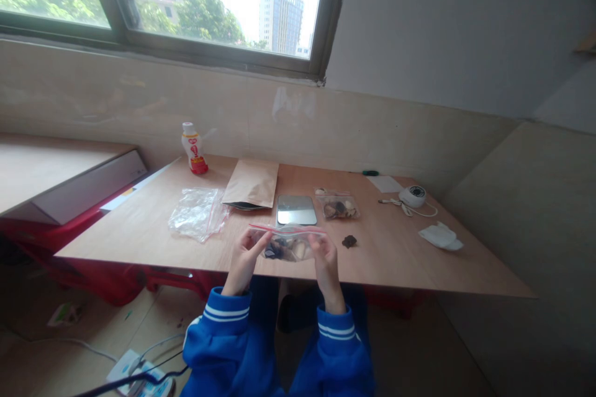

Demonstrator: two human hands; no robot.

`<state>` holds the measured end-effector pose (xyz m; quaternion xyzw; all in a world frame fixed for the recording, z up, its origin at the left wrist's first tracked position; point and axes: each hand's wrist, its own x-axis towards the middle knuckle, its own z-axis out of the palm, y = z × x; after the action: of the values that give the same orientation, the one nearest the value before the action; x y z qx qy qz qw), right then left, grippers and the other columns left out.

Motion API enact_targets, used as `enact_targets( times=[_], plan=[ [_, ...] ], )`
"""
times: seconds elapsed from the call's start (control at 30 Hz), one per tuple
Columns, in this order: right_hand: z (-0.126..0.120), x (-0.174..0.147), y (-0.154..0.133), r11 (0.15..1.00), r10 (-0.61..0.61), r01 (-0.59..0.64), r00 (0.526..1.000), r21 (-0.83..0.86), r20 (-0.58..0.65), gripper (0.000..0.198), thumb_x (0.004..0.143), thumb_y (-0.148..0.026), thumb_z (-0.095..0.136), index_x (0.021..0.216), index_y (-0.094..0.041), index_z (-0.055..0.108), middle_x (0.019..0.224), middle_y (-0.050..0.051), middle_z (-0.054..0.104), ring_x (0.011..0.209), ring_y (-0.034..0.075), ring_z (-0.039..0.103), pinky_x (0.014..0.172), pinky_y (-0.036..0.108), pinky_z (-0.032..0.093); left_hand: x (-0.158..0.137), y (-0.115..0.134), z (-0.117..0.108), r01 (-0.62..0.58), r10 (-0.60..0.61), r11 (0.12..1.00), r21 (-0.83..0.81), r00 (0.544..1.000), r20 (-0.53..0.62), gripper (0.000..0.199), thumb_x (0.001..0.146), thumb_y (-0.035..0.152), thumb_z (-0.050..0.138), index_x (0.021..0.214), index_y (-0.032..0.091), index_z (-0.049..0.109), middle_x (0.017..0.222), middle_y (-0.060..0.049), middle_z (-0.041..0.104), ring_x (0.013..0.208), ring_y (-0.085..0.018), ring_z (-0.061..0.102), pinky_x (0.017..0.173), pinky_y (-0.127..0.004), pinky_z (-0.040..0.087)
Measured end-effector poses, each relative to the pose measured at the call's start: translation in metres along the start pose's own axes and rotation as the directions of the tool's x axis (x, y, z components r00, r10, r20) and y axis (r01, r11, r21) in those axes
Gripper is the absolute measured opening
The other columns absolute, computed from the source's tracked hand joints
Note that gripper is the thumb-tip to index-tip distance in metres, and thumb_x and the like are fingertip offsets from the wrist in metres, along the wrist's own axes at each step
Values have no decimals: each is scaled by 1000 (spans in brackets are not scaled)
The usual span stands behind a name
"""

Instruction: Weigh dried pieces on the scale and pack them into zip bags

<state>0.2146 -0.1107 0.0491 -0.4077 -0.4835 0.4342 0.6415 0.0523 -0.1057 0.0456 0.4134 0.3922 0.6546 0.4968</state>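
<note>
Pinched at both upper corners: one zip bag (pixel 289 250) between two hands

Left hand (pixel 244 254) and right hand (pixel 326 260) are each closed on an end of the bag, thumbs on the near face; the fingers behind are mostly hidden. The bag is held above the near edge of the table (pixel 400 267), on the near side of one silver-topped square device (pixel 297 209).

One bag is held, and one other filled bag (pixel 341 208) lies beyond it to the right. One dark lump (pixel 349 240) sits alone on the wood, nearer than that second bag. To the left lies clear empty plastic (pixel 193 214), whether one piece or more cannot be told, then one brown paper pouch (pixel 254 183) and one bottle (pixel 194 152), upright. Over on the right are one white dome camera (pixel 412 196) with its cable, one white crumpled tissue (pixel 441 236) and one pale sheet (pixel 384 184).

The held bag's long axis runs left to right, roughly along the table's near edge, its right end slightly lower in view. Its zip edge points up and away from the person, its bottom towards the person.

It is clear plastic with a red line along the top. Dark pieces show at the left, paler ones at the right; their number is too blurred to count.
</note>
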Motion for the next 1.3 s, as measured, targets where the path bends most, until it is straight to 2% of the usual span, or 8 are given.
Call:
enact_targets(
  times=[0.17, 0.37, 0.6, 0.77, 0.9, 1.1, 1.3],
  plan=[
    [1, 1, -3, 998, -33, 32, 999, -48, -4, 19, 78, -37, 67, 87, -20, 68, 87, 4, 71, 85, 20, 66, 79, 33, 51, 0, 2, -1, -29, 31, 999, 37, 999, -44, 25, 70, 37, 73, 81, 16, 67, 77, -3, 70, 77, -18, 64, 72, -29, 51],
    [-1, 1, -8, 993, -66, 66, 998, -98, 6, 16, 79, -36, 66, 80, -20, 67, 77, 2, 70, 77, 19, 65, 74, 31, 50, -1, 11, 1, -30, 39, 991, 134, 997, -62, 27, 68, 40, 74, 77, 15, 68, 73, -3, 70, 73, -18, 65, 69, -29, 51],
    [0, -1, -12, 991, -98, 100, 995, -85, 22, 11, 81, -32, 64, 79, -21, 64, 77, 1, 71, 77, 18, 66, 76, 31, 50, -4, 22, 4, -32, 42, 959, 280, 999, -27, 30, 69, 43, 71, 76, 14, 68, 73, -4, 70, 72, -18, 65, 69, -29, 52],
    [4, -1, -13, 995, -86, 85, 996, -50, -20, 12, 81, -32, 64, 77, -21, 64, 75, 1, 72, 73, 18, 67, 75, 31, 51, -5, 20, 8, -65, 92, 945, 321, 993, -72, 30, 71, 44, 70, 78, 15, 68, 75, -5, 71, 74, -19, 66, 68, -28, 52],
    [2, 0, -10, 997, -65, 64, 998, -33, -16, 12, 80, -33, 65, 79, -21, 65, 78, 1, 71, 76, 18, 66, 76, 31, 51, -5, 20, 6, -76, 104, 954, 291, 991, -80, 28, 70, 42, 72, 75, 14, 68, 72, -4, 71, 72, -18, 66, 67, -27, 52],
    [0, 0, -8, 998, -53, 56, 994, -23, 96, 17, 83, -36, 59, 89, -23, 68, 88, 2, 68, 84, 18, 64, 80, 31, 50, -5, 15, -3, 32, -42, 987, 155, 997, 65, 26, 68, 37, 75, 80, 14, 69, 74, -4, 72, 69, -17, 66, 65, -27, 53],
    [3, -3, -14, 995, -84, 93, 984, -49, 154, 18, 85, -36, 57, 94, -23, 66, 91, 3, 67, 85, 19, 63, 80, 31, 50, -5, 13, -1, 73, -77, 993, 90, 996, 38, 25, 66, 34, 77, 78, 13, 68, 69, -3, 71, 62, -16, 66, 59, -26, 53]
  ],
)
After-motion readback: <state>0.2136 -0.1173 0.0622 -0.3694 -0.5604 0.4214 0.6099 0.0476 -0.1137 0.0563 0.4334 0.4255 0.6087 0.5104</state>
